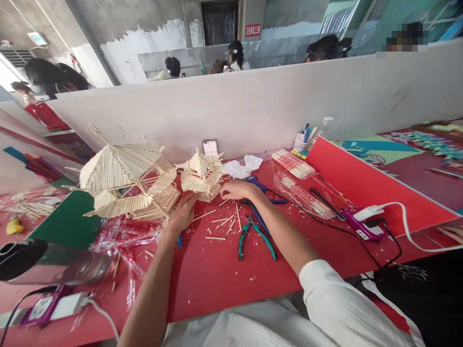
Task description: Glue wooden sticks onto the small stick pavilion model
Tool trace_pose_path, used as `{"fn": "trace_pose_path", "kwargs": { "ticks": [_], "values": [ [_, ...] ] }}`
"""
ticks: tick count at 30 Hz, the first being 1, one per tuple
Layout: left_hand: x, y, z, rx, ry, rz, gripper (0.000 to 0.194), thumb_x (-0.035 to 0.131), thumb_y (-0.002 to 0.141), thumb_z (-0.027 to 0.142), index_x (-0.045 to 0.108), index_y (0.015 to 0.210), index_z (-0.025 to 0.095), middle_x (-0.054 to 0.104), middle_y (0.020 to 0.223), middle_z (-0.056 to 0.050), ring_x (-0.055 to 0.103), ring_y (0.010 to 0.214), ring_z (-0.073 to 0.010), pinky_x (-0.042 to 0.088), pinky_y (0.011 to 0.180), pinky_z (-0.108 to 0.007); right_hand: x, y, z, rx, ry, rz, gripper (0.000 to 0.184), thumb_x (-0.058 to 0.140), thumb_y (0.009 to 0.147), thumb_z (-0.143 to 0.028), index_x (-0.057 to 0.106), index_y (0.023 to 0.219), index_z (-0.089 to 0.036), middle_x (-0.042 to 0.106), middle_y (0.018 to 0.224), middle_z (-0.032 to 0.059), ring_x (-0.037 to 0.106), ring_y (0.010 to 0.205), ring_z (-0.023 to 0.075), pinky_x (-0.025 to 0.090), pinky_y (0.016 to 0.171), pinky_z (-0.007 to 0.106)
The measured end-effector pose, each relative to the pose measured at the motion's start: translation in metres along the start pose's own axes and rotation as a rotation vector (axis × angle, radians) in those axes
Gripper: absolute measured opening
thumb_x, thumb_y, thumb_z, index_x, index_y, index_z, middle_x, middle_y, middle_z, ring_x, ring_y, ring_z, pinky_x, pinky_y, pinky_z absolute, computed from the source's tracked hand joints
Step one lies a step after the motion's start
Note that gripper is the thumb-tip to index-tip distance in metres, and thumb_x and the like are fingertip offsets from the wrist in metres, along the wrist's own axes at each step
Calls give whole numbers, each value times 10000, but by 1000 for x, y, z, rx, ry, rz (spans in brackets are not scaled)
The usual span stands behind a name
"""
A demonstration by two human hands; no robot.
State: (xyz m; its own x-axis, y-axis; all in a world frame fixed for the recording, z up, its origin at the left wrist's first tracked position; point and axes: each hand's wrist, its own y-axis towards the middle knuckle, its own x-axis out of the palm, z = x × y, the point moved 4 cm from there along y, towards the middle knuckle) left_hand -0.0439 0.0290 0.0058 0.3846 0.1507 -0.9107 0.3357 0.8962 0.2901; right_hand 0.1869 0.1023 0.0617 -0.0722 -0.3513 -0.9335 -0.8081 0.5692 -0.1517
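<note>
A small pavilion model (201,176) built of pale wooden sticks stands at the middle of the red table, with my hands at either side of its base. My left hand (183,213) has its fingertips against the base's left front, appearing to grip it. My right hand (237,190) is curled by the right edge of the base; what its fingers hold, if anything, is hidden. On the left, close to the small model, rises a larger stick pavilion (119,168) with a wide ribbed roof. Loose stick pieces (226,223) and crumbs lie before my hands.
Teal-handled pliers (249,236) lie open near my right forearm, beside a blue tool (257,183). Packed sticks (293,164), crumpled tissue (243,166) and a purple power strip (365,225) with cables sit right. Plastic wrap (123,236) and a clear bottle (72,265) are left. A white partition (260,111) stands behind.
</note>
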Motion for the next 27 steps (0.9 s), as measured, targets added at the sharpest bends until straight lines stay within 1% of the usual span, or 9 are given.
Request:
{"fn": "trace_pose_path", "kwargs": {
  "ticks": [3,6,8,12,15,19,22,24,27],
  "values": [
    [1,-1,0,-22,-23,0,635,389,905,67,467,1517,220,539,1490,-116,473,1415,-251,419,1173,-460,0,-2,-7,-91,61,-17,333,637,912,-236,726,1233,-237,735,1219,61,689,960,186,456,783,247],
    [1,-2,1,-24,-24,4,629,394,909,70,471,1514,220,549,1481,-110,476,1412,-245,417,1177,-445,0,-3,-12,-107,58,-35,459,670,910,-288,642,1365,-238,661,1357,95,680,1017,201,474,842,268],
    [1,-2,1,-26,-20,9,630,394,906,68,471,1514,217,553,1477,-107,469,1417,-244,413,1181,-444,0,-3,-14,-91,48,-39,488,668,915,-302,618,1394,-220,656,1358,113,679,1040,212,481,859,279],
    [2,-3,0,-25,-21,20,636,398,897,60,476,1509,216,552,1480,-110,476,1413,-248,422,1173,-450,3,0,-16,-64,43,-53,515,652,925,-290,582,1429,-207,673,1330,118,674,1093,226,489,886,287],
    [5,-3,-3,-25,-24,27,659,427,886,59,460,1519,238,550,1487,-101,477,1416,-247,416,1180,-457,5,3,-14,-52,35,-26,501,642,930,-278,585,1423,-208,639,1390,121,648,1177,238,478,961,301],
    [9,-5,-6,-37,-20,21,655,433,892,76,445,1529,228,530,1509,-108,463,1430,-250,401,1191,-462,7,5,-11,-35,61,-9,490,628,928,-257,595,1413,-193,590,1453,134,618,1244,252,465,1017,320],
    [10,-5,-4,-38,-19,29,636,427,915,97,442,1530,255,540,1503,-88,456,1435,-242,396,1194,-462,6,3,-10,-44,69,-30,496,620,922,-226,593,1415,-189,585,1459,134,631,1217,248,470,999,319],
    [11,-5,-3,-39,-14,29,627,425,921,106,444,1530,254,545,1499,-84,448,1442,-239,393,1196,-453,5,1,-9,-46,72,-51,489,621,921,-236,603,1408,-193,620,1421,124,668,1137,233,489,936,297],
    [11,-5,-1,-40,-9,20,607,414,929,115,458,1523,233,539,1503,-94,440,1448,-239,389,1199,-438,1,-3,-6,-44,105,-67,454,616,923,-238,637,1377,-227,688,1328,84,701,1035,207,496,850,265]
  ]
}}
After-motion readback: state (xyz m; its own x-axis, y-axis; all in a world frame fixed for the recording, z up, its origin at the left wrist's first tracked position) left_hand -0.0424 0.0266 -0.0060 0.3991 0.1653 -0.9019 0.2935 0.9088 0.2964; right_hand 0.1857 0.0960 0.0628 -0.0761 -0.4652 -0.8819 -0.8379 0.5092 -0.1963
